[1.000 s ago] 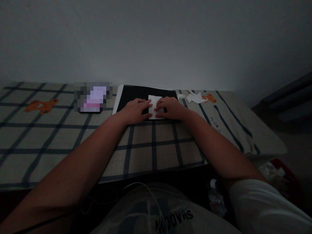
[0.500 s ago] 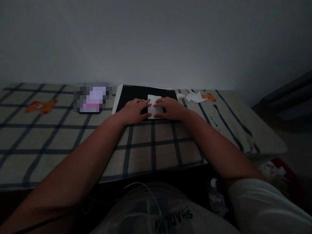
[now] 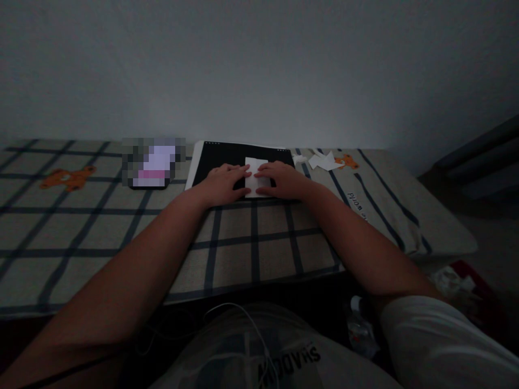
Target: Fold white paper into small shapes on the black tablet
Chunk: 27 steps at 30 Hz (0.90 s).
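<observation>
The black pad [image 3: 239, 153] lies on a checked cloth [image 3: 237, 254], and its far edge is close to the grey wall [image 3: 259, 70]. A white paper [image 3: 252, 182], which is the thing under work, lies on the near part of the black pad, about in the middle of its width, and it looks like a narrow upright strip. The left hand [image 3: 223, 183] comes over the near left part of the black pad, and the tips of its thumb and forefinger touch the left side of the paper. The right hand [image 3: 284, 179] comes over the near right part of the black pad and touches the right side of the paper in the same manner. On both hands the thumb and the forefinger stand apart, with the white surface seen between them; how strongly they press, I cannot tell.

To the left of the black pad lies a device with a lit screen [image 3: 158, 159], blurred by large squares, and farther left is an orange bear print [image 3: 68, 178]. Just beside the right edge of the black pad there is a small white scrap [image 3: 300, 159], and a pointed white paper shape [image 3: 326, 161] lies farther to the right
</observation>
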Tool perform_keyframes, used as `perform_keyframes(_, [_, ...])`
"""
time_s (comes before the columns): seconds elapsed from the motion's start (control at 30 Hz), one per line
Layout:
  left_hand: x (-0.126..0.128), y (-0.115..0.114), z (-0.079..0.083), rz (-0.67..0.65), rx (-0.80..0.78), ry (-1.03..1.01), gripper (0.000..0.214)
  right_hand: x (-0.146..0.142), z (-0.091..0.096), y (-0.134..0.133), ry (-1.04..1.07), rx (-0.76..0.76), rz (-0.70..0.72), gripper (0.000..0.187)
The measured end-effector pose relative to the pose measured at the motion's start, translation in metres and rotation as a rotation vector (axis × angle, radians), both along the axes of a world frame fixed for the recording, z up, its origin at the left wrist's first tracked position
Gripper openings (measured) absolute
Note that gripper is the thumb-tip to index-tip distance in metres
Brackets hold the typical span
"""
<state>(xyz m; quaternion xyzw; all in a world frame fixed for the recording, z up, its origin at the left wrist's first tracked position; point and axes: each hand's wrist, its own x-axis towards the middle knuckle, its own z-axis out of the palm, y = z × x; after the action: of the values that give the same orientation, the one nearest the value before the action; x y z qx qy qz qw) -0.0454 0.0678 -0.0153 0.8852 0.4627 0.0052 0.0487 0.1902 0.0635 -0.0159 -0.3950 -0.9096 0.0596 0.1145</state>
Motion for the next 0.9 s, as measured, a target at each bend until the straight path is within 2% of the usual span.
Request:
perform_keyframes(0.17, [0.0, 0.0, 0.0, 0.01, 0.002, -0.004, 0.073, 0.0, -0.001, 0.0, 0.009, -0.003, -0.004, 0.05])
perform_keyframes(0.5, [0.001, 0.001, -0.002, 0.001, 0.0, -0.014, 0.072, -0.009, 0.002, -0.003, 0.004, 0.056, -0.049, 0.024])
perform_keyframes(0.9, [0.002, -0.002, 0.002, 0.019, -0.013, -0.006, 0.072, -0.017, -0.007, 0.005, -0.023, 0.129, -0.16, 0.022])
